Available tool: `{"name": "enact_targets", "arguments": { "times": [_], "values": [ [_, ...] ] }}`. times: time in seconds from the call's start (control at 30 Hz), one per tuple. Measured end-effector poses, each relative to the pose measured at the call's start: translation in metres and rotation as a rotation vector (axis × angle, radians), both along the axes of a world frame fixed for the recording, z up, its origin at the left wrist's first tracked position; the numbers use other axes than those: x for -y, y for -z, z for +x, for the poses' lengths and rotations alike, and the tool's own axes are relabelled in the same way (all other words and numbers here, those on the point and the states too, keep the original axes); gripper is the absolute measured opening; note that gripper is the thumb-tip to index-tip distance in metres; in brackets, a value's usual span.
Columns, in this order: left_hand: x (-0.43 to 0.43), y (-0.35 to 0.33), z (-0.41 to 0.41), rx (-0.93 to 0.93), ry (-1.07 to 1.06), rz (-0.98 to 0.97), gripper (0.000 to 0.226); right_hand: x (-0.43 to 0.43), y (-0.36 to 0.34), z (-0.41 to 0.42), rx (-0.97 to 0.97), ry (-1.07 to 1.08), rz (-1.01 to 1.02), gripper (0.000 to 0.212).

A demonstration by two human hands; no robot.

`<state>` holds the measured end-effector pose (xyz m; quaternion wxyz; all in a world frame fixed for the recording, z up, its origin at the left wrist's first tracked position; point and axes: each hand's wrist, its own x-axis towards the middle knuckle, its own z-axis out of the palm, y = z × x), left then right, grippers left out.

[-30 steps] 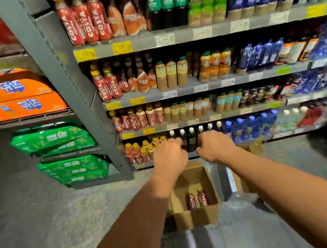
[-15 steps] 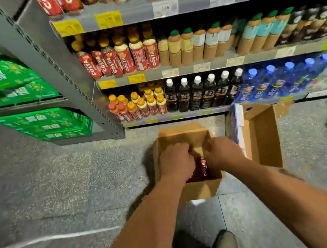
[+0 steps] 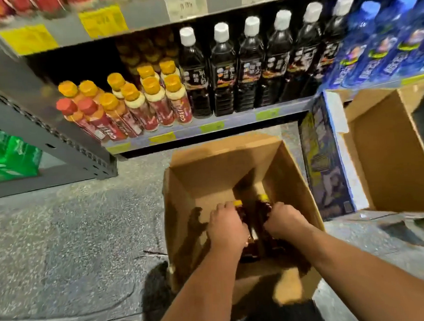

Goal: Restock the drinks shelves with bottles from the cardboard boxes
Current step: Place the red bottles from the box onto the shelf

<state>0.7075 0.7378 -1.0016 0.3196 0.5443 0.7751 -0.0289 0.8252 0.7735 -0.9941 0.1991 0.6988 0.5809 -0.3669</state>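
Observation:
An open cardboard box point(image 3: 221, 169) stands on the floor below the bottom shelf point(image 3: 204, 129). Inside it are two dark bottles with yellow caps. My left hand point(image 3: 226, 227) grips the left bottle point(image 3: 241, 214), and my right hand point(image 3: 283, 221) grips the right bottle point(image 3: 262, 205). Both hands are deep in the box, and most of each bottle is hidden by them. On the shelf's left part stand small red bottles with orange caps point(image 3: 152, 99), with a dark gap behind them.
Tall dark bottles with white caps point(image 3: 250, 66) and blue bottles point(image 3: 377, 46) fill the rest of the shelf. A second open box point(image 3: 389, 154) with a blue printed side stands to the right. Green packs point(image 3: 4, 155) lie at far left. Grey speckled floor point(image 3: 73, 230) spreads left.
My view dropped from the upper shelves to the floor box. Both hands came down from the shelf into the box and closed round the two bottles.

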Motion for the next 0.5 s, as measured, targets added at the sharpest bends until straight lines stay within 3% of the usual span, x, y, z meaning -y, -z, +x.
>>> {"name": "enact_targets", "arguments": {
  "times": [0.13, 0.27, 0.33, 0.43, 0.5],
  "values": [
    [-0.016, 0.071, 0.001, 0.042, -0.158, -0.264, 0.063, -0.021, 0.078, 0.004, 0.042, -0.007, -0.126, 0.038],
    [-0.017, 0.121, 0.003, 0.119, -0.261, -0.366, 0.034, -0.033, 0.135, 0.002, 0.034, -0.064, -0.217, 0.041],
    [-0.014, 0.147, 0.006, 0.186, -0.334, -0.413, 0.027, -0.036, 0.152, 0.005, 0.026, -0.048, -0.197, 0.041],
    [-0.013, 0.209, 0.012, 0.389, -0.638, -0.417, 0.045, -0.041, 0.161, 0.012, 0.016, 0.131, -0.056, 0.033],
    [-0.015, 0.209, 0.016, 0.446, -0.709, -0.418, 0.042, -0.04, 0.167, 0.012, 0.011, 0.237, -0.028, 0.033]
  ]
}}
